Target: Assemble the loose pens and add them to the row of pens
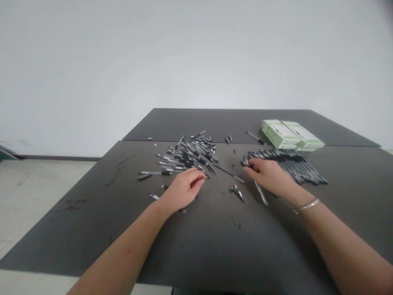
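My left hand is closed in a pinch at the near edge of a loose pile of pen parts; what its fingertips hold, if anything, is too small to make out. The pile mixes clear barrels, black grips and caps. My right hand is closed on a pen, whose clear barrel slants out below the fingers toward me. It is beside the left end of a neat row of capped black pens, partly hidden behind the hand. A thin refill lies between the hands.
Two green and white boxes stand behind the row, with a single pen to their left. Small caps and dark pieces with a metal tip lie on the dark table. A white wall rises behind.
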{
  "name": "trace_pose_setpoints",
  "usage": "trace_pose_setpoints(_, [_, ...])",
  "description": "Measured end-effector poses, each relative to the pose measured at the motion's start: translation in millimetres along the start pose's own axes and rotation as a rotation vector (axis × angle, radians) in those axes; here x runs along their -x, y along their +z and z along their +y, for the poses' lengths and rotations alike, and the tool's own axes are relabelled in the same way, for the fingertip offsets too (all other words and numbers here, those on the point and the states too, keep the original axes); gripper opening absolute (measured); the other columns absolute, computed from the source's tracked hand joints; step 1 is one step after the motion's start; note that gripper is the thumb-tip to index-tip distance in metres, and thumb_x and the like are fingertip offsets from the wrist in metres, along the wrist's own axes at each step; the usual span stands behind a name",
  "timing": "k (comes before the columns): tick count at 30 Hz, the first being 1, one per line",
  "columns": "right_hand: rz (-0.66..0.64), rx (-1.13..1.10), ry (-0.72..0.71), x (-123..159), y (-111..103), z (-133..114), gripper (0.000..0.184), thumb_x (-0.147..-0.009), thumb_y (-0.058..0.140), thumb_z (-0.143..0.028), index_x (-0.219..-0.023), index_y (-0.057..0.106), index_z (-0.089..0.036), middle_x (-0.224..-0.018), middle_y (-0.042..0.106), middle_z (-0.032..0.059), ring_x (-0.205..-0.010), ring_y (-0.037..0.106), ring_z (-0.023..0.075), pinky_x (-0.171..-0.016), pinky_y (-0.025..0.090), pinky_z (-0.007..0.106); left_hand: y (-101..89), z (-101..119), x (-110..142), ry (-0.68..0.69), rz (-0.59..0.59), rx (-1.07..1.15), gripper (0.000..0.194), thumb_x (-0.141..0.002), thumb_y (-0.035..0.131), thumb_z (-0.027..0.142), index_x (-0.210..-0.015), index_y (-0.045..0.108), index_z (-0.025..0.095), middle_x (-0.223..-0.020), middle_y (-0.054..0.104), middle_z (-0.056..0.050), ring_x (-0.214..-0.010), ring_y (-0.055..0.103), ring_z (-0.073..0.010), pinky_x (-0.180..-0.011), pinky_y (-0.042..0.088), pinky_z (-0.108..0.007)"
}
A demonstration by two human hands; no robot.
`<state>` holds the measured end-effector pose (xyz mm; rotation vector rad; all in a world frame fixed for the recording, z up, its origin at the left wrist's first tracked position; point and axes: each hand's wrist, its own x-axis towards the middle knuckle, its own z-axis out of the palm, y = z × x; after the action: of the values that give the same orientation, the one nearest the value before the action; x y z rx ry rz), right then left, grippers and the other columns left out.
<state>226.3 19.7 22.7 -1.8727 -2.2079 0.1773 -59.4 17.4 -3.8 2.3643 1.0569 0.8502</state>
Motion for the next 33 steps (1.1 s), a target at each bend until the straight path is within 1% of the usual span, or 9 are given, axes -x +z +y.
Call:
trace_pose_setpoints(2, [-0.059,0.133,0.006,1.6,3.0,-2.2,0.025,-0.088,0.046,-0.039,-0.076,0.055,-0.019,-0.064,0.064,0.0060,-0.060,0.060,0.0199,-0.052,0.031,0.027,-0.5,0.2,0.2,-0.003,-0.005,-0.007,0.016,-0.089,0.046,0.016,-0.091,0.062,0.018,-0.087,0.062,-0.004,-0.079,0.057,-0.0135,-0.074,0.045,-0.026])
trace_pose_setpoints(5, [-0.111,0.287,0.034,3.4,6.8,-4.7,0.025,-0.088,0.046,-0.040,-0.086,0.059,-0.019,-0.074,0.069,0.0104,-0.068,0.065,0.0245,-0.052,0.031,0.029,-1.0,0.9,0.1,-0.011,-0.011,-0.012,0.016,-0.089,0.046,0.016,-0.090,0.062,0.017,-0.087,0.062,-0.004,-0.079,0.057,-0.0135,-0.073,0.045,-0.026])
trace_pose_setpoints(10, [-0.155,0.342,0.004,3.5,11.3,-3.7,0.026,-0.090,0.045,-0.039,-0.088,0.060,-0.018,-0.083,0.070,0.0129,-0.076,0.067,0.0271,-0.058,0.037,0.031,-1.7,1.9,-0.4,-0.009,-0.013,-0.009,0.015,-0.089,0.047,0.015,-0.089,0.061,0.017,-0.087,0.062,-0.003,-0.077,0.057,-0.0130,-0.070,0.044,-0.025])
trace_pose_setpoints(16, [-0.118,0.306,0.004,1.7,16.4,1.1,0.023,-0.090,0.048,-0.038,-0.093,0.060,-0.019,-0.089,0.071,0.0105,-0.081,0.067,0.0260,-0.059,0.038,0.029,-0.9,0.1,0.1,-0.008,-0.011,-0.029,0.015,-0.089,0.046,0.014,-0.089,0.061,0.017,-0.085,0.061,-0.003,-0.075,0.055,-0.0126,-0.069,0.042,-0.025])
trace_pose_setpoints(21, [-0.087,0.322,0.011,3.0,17.9,1.8,0.019,-0.090,0.049,-0.036,-0.093,0.060,-0.020,-0.090,0.071,0.0085,-0.081,0.067,0.0251,-0.059,0.039,0.029,1.3,-2.2,0.8,-0.003,0.006,-0.015,0.014,-0.088,0.047,0.013,-0.089,0.061,0.018,-0.085,0.061,-0.003,-0.075,0.055,-0.0125,-0.069,0.042,-0.024])
trace_pose_setpoints(30, [-0.038,0.353,0.009,3.5,19.4,1.3,0.018,-0.090,0.049,-0.031,-0.094,0.061,-0.018,-0.091,0.069,0.0097,-0.079,0.067,0.0245,-0.060,0.040,0.029,1.0,-1.7,1.1,-0.015,-0.004,-0.021,0.014,-0.089,0.047,0.014,-0.090,0.061,0.018,-0.087,0.061,-0.002,-0.076,0.055,-0.0124,-0.070,0.042,-0.024])
trace_pose_setpoints(33, [0.025,0.301,-0.013,4.1,19.8,-1.2,0.019,-0.091,0.047,-0.030,-0.095,0.062,-0.018,-0.095,0.068,0.0099,-0.081,0.066,0.0227,-0.063,0.041,0.029,1.0,-1.5,1.1,-0.020,0.002,-0.025,0.015,-0.089,0.047,0.014,-0.091,0.061,0.018,-0.087,0.061,-0.002,-0.076,0.055,-0.0120,-0.070,0.042,-0.024])
